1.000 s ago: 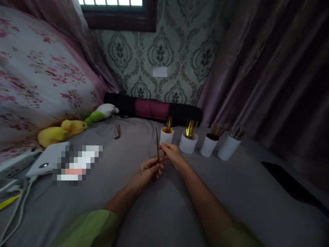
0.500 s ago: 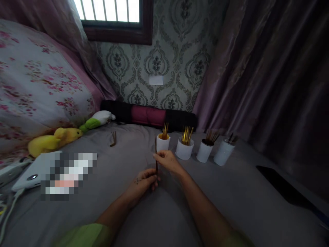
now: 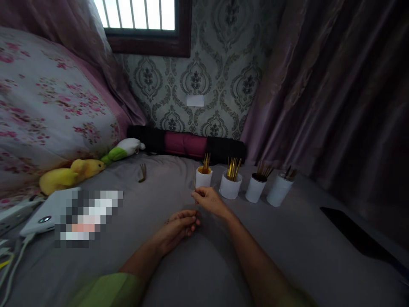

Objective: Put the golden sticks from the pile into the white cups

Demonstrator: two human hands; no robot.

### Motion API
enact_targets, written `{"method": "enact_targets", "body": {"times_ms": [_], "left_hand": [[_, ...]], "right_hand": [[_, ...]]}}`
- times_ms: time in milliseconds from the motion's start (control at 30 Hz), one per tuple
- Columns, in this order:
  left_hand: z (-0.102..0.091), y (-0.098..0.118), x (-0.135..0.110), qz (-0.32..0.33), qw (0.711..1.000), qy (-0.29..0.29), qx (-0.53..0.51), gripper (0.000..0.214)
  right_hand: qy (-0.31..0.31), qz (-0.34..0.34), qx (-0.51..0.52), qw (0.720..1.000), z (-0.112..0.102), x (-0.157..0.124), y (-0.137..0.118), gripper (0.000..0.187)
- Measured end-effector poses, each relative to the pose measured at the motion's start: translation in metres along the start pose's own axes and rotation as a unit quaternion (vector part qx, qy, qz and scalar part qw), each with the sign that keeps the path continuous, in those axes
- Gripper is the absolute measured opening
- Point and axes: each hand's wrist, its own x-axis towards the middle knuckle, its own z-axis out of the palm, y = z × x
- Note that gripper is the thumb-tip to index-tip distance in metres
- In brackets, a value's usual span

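My right hand is closed in a pinch on a thin stick, whose short upper end shows above the fingertips. Just below and to the left, my left hand has its fingers curled together; whatever lies inside them is hidden. Past my right hand stand several white cups in a row: one with a yellow inside and gold sticks, a wider cup with more gold sticks, a cup of dark brown sticks, and a tilted-looking cup with dark pieces.
Brown sticks lie on the grey sheet to the left. Plush toys, a white device with a cable and a blurred-out patch are farther left. A black flat object lies right; a rolled black-and-maroon bundle lines the wall.
The long dark stick that stood upright between both hands no longer shows at that length; only a short, lighter end is visible at my right fingertips. My left hand has rolled slightly, palm turned more inward.
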Motion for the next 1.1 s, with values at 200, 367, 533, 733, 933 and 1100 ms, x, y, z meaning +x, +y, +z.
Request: {"method": "enact_targets", "body": {"times_ms": [200, 367, 533, 733, 933, 1100], "left_hand": [[-0.003, 0.003, 0.000, -0.016, 0.998, 0.015, -0.051, 0.018], [-0.005, 0.004, 0.002, -0.016, 0.996, 0.009, -0.085, 0.018], [-0.003, 0.008, 0.000, -0.024, 0.994, 0.024, -0.101, 0.017], [-0.004, 0.008, 0.000, -0.028, 0.992, 0.036, -0.122, 0.029], [-0.004, 0.004, -0.002, -0.022, 0.993, 0.047, -0.108, 0.034], [-0.002, 0.004, 0.000, -0.026, 0.994, 0.044, -0.096, 0.036]], "right_hand": [[0.002, -0.010, -0.012, 1.000, -0.002, 0.001, 0.004, 0.026], [0.002, -0.010, -0.015, 1.000, -0.005, 0.002, 0.009, 0.027], [-0.006, 0.005, -0.024, 1.000, -0.007, 0.002, 0.012, 0.028], [-0.022, 0.015, -0.015, 1.000, -0.011, 0.000, 0.013, 0.029], [0.028, 0.010, 0.001, 1.000, -0.018, 0.002, 0.013, 0.027], [0.074, 0.046, 0.053, 0.995, -0.030, 0.006, 0.010, 0.026]]}}
